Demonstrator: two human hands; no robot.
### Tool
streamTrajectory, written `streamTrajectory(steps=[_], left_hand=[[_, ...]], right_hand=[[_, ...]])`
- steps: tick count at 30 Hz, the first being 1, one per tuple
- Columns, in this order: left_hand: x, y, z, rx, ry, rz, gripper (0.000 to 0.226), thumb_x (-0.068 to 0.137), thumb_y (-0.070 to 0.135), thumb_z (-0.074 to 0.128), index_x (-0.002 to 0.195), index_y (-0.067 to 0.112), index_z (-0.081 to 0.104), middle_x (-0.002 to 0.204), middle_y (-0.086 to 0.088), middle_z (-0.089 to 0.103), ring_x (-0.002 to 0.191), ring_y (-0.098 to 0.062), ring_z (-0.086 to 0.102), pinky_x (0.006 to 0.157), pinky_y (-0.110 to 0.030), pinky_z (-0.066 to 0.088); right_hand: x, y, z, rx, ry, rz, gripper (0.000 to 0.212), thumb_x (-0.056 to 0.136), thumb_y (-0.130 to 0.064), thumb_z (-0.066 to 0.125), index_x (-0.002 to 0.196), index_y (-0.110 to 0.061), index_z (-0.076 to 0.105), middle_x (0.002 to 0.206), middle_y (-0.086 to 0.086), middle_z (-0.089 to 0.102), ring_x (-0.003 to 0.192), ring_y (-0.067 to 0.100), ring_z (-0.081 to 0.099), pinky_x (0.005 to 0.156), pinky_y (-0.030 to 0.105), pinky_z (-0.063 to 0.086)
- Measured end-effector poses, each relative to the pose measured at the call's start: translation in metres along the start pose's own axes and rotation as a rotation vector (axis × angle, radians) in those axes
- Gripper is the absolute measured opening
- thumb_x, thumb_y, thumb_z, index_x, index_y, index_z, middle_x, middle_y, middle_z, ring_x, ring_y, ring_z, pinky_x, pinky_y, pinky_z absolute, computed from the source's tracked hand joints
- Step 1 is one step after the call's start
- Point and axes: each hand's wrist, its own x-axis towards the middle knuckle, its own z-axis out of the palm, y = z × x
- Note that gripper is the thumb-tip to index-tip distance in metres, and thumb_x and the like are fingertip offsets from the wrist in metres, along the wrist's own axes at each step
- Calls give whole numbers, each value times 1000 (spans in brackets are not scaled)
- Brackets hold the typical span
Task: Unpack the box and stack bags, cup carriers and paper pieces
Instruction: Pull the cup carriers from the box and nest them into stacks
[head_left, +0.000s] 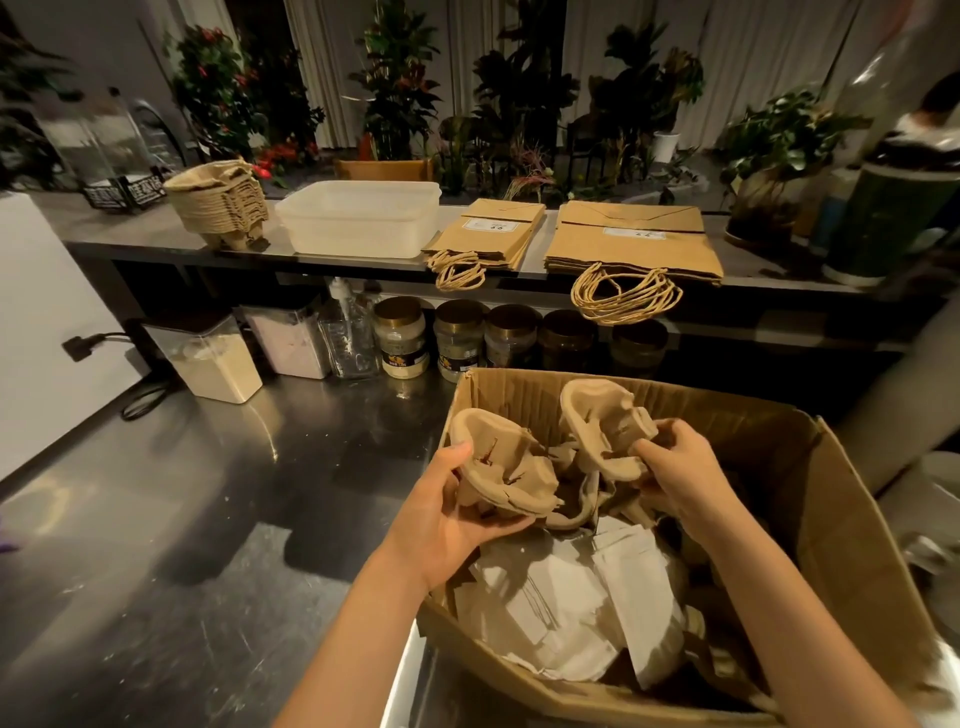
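Two brown moulded-paper cup carriers (501, 467) are gripped, one by each hand (441, 509), above the open cardboard box (841, 525), probably to be stacked next.

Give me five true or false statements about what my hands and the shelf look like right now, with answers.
1. Each hand holds a cup carrier. True: left hand, right hand.
2. The box is empty. False: white paper lies inside.
3. Carriers are already stacked on the shelf. True.
4. The shelf holds one bag pile. False: two, a small pile and a large pile.
5. The white tub sits right of the bags. False: it sits left of them.
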Motion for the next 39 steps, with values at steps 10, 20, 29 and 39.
streamTrajectory(steps=[10,20,29,39], left_hand=[[-1,1,-6,67,-24,0,41,87,29,64,127,22,60,121,-15,67,109,-37,66,87,-57,53],[-5,-1,1,271,-12,5,55,81,29,61,133,31,45,130,-11,54,115,-31,57,80,-41,57],[1,-1,1,126,36,23,66,75,20,61,137,32,44,131,-11,51,119,-34,53,82,-49,56],[-2,-2,4,128,40,11,64,75,21,61,135,32,43,128,-9,52,114,-31,55,74,-44,59]], right_hand=[[-53,-24,50,-106,-186,-229,29,90,-24,60,117,-29,51,99,-8,61,80,10,65,62,24,58],[-58,-18,68,-466,-90,-394,25,90,-47,53,110,-32,56,100,-10,43,86,7,53,75,28,56],[14,9,47,-568,-127,-20,62,95,-33,54,145,-6,31,134,15,51,100,23,60,75,30,52],[28,38,61,-833,-87,-11,56,88,-15,60,139,-12,37,137,11,44,116,26,51,88,34,50]])
